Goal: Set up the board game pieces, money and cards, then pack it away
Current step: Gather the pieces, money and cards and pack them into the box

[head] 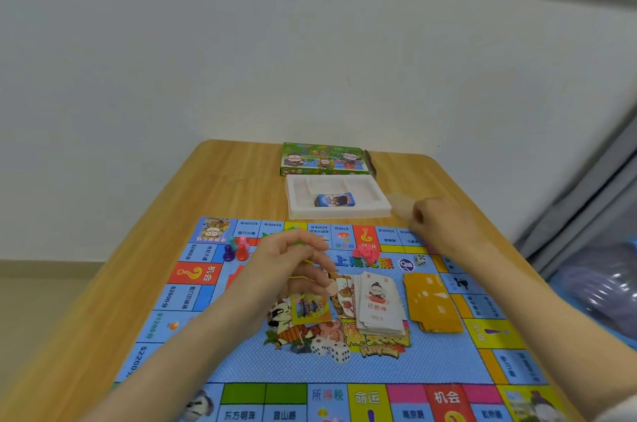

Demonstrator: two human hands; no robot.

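- Head view: I see the game board point(431, 366) spread flat on the wooden table point(220, 180), covering the near part of it.
- Beyond the board's far edge sits the white plastic tray point(339, 214), with 1 small blue card pack point(335, 199) lying in its middle compartment.
- The green box lid point(322, 159) lies just behind the tray, touching or almost touching it.
- 4 pawns point(236, 249) stand together near the board's far left corner: purple, red, pink and teal.
- A small heap of red houses point(366, 252) lies on the board's far middle, with a white die point(420, 260) near it to the right.
- In the centre I see a stack of white cards point(379, 304) and, just beside it on the right, a stack of orange cards point(431, 304).
- A yellow card point(310, 313) lies left of the white stack.
- My operator's left hand point(286, 270) hovers over the board centre, above the yellow card, fingers curled round a thin yellow strand point(299, 278); a green speck shows at the fingertips, too small to identify.
- The right hand point(437, 225) is at the tray's near right corner, its fingers smeared by blur, so I cannot tell how far open it is or whether it holds anything.
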